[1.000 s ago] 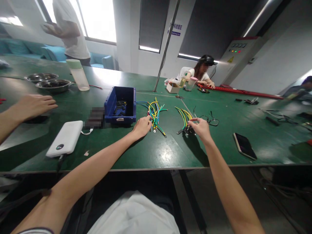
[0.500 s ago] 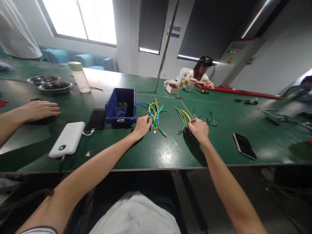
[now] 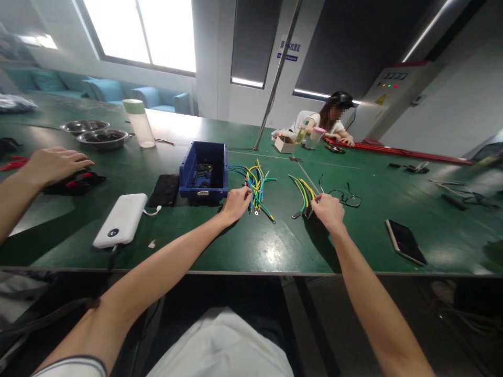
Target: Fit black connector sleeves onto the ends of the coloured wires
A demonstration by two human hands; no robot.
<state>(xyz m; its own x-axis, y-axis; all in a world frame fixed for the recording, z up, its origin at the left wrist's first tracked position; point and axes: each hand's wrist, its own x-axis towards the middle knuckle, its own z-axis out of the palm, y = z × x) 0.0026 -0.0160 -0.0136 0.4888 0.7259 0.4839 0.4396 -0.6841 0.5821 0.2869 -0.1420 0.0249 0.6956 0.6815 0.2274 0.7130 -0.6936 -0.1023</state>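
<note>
My left hand (image 3: 238, 203) is closed in a pinch at the left side of a loose pile of wires (image 3: 260, 198), coloured blue, yellow and green, with ring terminals on some ends. Its fingertips are on a wire in the pile. My right hand (image 3: 330, 210) is also closed, its fingers gripping the near end of a yellow-green wire in a smaller bundle of wires (image 3: 303, 189). Dark sleeves or terminals show at that bundle's near ends, partly behind the fingers. A blue bin (image 3: 203, 195) with small dark parts inside stands left of the pile.
A white power bank (image 3: 121, 220) and a dark phone (image 3: 164, 190) lie left of the bin. Glasses (image 3: 349, 199) and another phone (image 3: 405, 242) are to the right. Another person's hand (image 3: 58, 165) reaches in at left. Behind stand a bottle (image 3: 140, 125), metal bowls (image 3: 102, 139) and a pole (image 3: 277, 78).
The view has swung slightly left, so the table things sit further right. Both my hands stay at their wires. At the left, the other person's hand has lifted off the dark item beneath it.
</note>
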